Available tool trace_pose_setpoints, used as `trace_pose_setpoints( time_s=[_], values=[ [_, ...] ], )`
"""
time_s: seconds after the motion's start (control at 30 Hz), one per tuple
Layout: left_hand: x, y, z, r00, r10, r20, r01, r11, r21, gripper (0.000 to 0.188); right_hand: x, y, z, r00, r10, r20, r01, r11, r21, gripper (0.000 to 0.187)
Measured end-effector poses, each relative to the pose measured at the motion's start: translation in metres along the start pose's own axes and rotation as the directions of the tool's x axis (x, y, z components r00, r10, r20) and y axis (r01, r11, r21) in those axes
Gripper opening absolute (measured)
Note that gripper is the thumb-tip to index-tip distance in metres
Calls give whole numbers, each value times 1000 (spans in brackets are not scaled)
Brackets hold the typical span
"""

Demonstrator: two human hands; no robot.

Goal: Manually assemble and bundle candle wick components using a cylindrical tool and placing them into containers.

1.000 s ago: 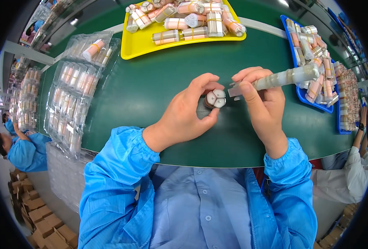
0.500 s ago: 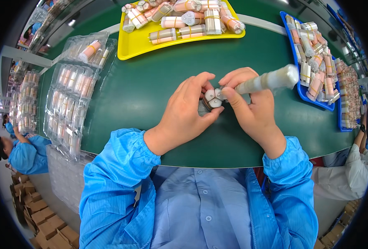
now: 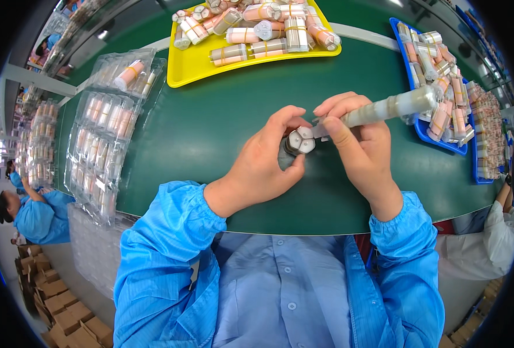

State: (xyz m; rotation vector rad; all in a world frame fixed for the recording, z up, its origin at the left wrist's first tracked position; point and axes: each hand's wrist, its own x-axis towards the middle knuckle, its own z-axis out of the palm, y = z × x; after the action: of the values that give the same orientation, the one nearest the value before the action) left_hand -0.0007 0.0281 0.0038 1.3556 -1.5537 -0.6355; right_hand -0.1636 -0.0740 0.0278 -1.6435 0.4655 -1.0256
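Left hand (image 3: 263,168) pinches a small bundle of white-capped hexagonal tubes (image 3: 299,142) between thumb and fingers, just above the green table surface (image 3: 210,122). Right hand (image 3: 358,148) grips a long clear cylindrical tube (image 3: 384,108), its end touching the bundle. Yellow plastic tray (image 3: 196,72) of banded bundles sits at the far edge, blue tray (image 3: 436,133) right, clear blister packs (image 3: 103,139) left. Risk: the long tube could slip off the caps if tilted, or a loose pinch could let the bundle roll away.
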Motion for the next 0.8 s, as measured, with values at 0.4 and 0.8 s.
trace_pose_setpoints(
  time_s=[0.4, 0.8],
  values=[
    [6, 2, 2, 975, 190, -115, -175, 976, 125, 70, 6, 5, 0, 936, -273, 222, 341, 860, -380, 16],
    [4, -7, -3, 999, 8, -46, -8, 1000, 13, 49, 2, -1, -1, 998, -34, -52, 38, 996, 79, 10]
  ],
)
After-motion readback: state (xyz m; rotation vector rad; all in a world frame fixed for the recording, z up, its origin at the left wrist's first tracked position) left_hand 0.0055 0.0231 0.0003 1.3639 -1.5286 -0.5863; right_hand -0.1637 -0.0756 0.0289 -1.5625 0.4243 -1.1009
